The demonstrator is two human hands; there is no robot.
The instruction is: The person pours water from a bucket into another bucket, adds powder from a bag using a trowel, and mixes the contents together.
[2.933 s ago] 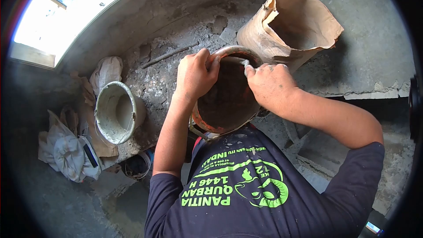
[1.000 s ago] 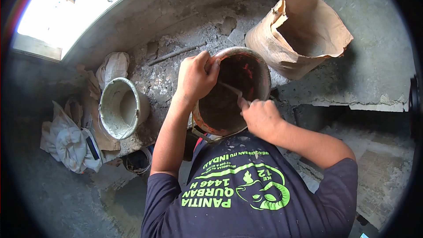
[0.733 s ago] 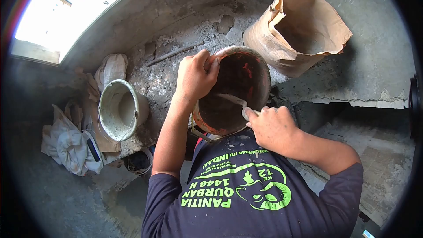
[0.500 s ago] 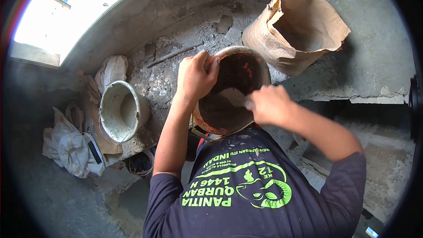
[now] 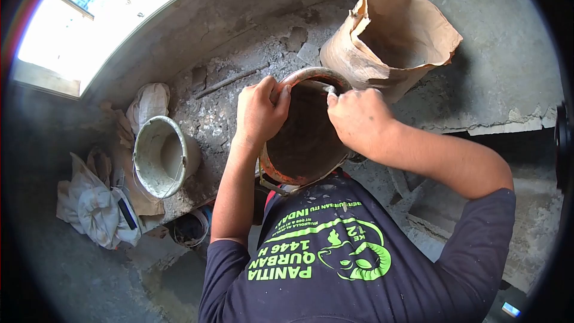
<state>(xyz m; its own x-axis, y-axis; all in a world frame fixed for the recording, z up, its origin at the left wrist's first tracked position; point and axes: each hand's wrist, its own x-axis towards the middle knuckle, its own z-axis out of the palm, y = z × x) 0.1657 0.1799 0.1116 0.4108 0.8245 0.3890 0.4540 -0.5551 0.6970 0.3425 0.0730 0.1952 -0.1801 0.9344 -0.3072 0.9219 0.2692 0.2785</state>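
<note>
A bucket (image 5: 308,137) with an orange-smeared inner wall and dark contents leans close to my shirt front. Its left rim is gripped by my left hand (image 5: 260,109), fingers closed over the edge. My right hand (image 5: 360,115) is closed at the right side of the bucket's mouth, around a trowel-like tool (image 5: 315,85) whose thin end shows near the far rim. Most of that tool is hidden by the hand or the dark interior.
A grey bucket (image 5: 159,157) stands at left, beside white sacks (image 5: 95,203). An open brown paper sack (image 5: 391,39) is at the upper right. A rod (image 5: 232,80) lies on the rubble-covered ledge. A broken concrete edge (image 5: 508,128) runs at right.
My right hand has moved up and slightly left, bringing the tool from the middle of the bucket to its far rim. My left hand still grips the rim.
</note>
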